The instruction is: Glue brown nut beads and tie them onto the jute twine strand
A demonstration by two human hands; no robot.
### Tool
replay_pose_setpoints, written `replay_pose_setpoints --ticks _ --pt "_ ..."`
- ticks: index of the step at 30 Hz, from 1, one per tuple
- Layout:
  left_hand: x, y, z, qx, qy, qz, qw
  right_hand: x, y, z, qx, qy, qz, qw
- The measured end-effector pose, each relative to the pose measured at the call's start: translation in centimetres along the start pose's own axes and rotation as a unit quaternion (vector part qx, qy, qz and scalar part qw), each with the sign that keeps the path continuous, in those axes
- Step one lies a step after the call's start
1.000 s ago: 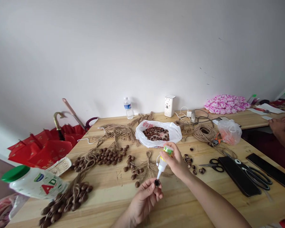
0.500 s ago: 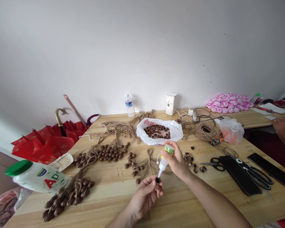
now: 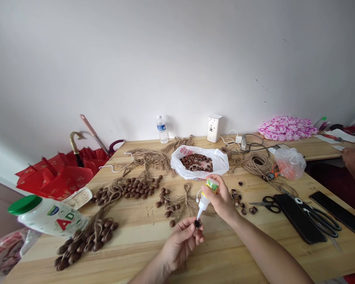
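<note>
The left hand (image 3: 179, 244) hovers over the desk's (image 3: 225, 252) near edge, thumb and fingertips closed in a pinch on a small dark nut shell (image 3: 197, 224). The right hand (image 3: 221, 201) is curled tight around a small glue bottle (image 3: 205, 197), tipped nozzle-down, its tip touching the shell. A white bag of shells (image 3: 198, 162) lies toward the desk's far edge, black scissors (image 3: 264, 203) to the right.

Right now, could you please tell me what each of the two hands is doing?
Left hand: closed, pinching a small dark nut shell in its fingertips.
Right hand: closed around a small glue bottle, nozzle down at the shell.
</note>
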State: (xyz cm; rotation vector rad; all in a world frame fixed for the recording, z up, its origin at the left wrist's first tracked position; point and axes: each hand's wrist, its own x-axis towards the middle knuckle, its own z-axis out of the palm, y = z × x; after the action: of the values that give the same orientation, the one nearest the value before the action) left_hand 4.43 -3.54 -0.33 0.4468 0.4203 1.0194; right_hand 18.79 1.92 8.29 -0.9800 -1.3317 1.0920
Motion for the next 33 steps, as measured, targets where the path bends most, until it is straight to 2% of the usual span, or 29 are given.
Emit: replay_pose_setpoints --ticks 7,33 --pt "0.0 0.0 0.0 -0.001 -0.005 0.000 1.000 -0.2 -0.8 0.1 -0.020 -0.010 -0.013 1.000" --pt "0.1 0.0 -0.1 -0.003 -0.001 0.000 1.000 -0.2 -0.9 0.0 -0.082 -0.022 -0.044 0.995"
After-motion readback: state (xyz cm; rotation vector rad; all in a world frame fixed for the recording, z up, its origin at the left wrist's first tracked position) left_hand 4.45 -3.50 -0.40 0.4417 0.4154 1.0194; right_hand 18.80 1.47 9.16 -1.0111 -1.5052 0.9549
